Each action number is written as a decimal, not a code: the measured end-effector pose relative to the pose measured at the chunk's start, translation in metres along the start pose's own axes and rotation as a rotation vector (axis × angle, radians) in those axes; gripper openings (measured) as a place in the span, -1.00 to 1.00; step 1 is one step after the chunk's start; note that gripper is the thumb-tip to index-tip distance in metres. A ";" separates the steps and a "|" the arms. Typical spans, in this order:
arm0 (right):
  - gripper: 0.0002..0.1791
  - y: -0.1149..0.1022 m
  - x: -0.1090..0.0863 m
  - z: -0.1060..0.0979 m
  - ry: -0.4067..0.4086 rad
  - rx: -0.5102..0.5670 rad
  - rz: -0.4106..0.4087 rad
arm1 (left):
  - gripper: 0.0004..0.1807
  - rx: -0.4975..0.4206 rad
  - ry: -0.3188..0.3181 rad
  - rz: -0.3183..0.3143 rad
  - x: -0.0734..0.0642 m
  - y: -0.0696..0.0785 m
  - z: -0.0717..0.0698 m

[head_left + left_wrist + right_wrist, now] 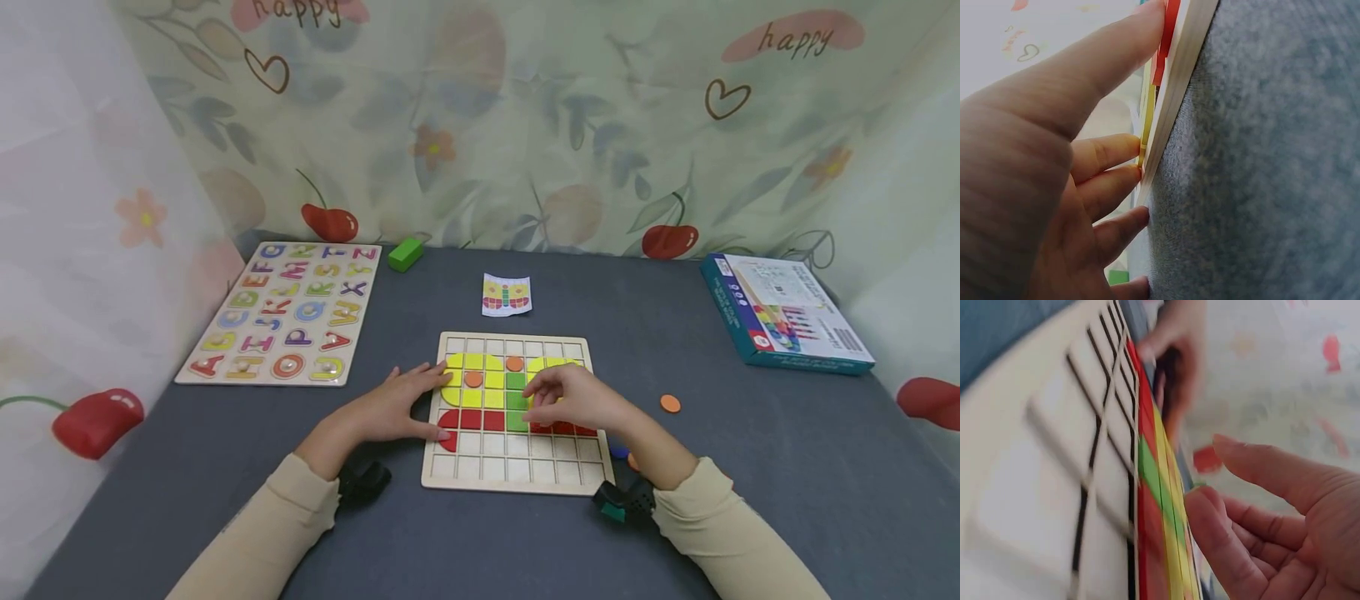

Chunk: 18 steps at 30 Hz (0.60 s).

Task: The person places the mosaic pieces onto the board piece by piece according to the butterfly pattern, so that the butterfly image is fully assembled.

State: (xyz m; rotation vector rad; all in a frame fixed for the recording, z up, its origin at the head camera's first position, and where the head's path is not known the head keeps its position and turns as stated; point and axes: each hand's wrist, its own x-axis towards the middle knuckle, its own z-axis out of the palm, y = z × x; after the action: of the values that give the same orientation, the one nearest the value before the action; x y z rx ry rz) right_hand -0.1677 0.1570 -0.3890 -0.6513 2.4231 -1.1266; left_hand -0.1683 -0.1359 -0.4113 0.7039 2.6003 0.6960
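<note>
A wooden grid board [517, 473] lies on the dark cloth, holding yellow pieces [472, 361], orange discs [514, 364], a green column [516, 400] and a row of red pieces [471, 420]. My left hand [386, 408] spreads along its left edge, the thumb touching a red piece [1168, 28] and other fingertips at the yellow pieces' edge. Over the right half hovers my right hand [573, 398], fingers loosely bent. In the right wrist view, its thumb and index finger are apart with no piece seen between them. It hides part of the right-hand yellow and red pieces.
Behind the board lies a small picture card [507, 296] with a butterfly pattern. An alphabet puzzle [273, 321] and a green block [405, 255] are at left. A flat box [795, 312] stands at right; a loose orange disc [670, 403] lies nearer the board.
</note>
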 end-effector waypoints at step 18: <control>-0.44 0.074 -0.066 -0.071 0.208 0.085 0.268 | -0.02 0.002 0.005 0.000 0.000 0.000 0.000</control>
State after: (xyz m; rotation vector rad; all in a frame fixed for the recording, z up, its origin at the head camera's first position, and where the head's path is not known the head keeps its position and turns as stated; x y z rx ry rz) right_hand -0.1691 0.2791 -0.3942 -0.1809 2.5216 -1.2257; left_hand -0.1681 -0.1363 -0.4117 0.7031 2.6061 0.6955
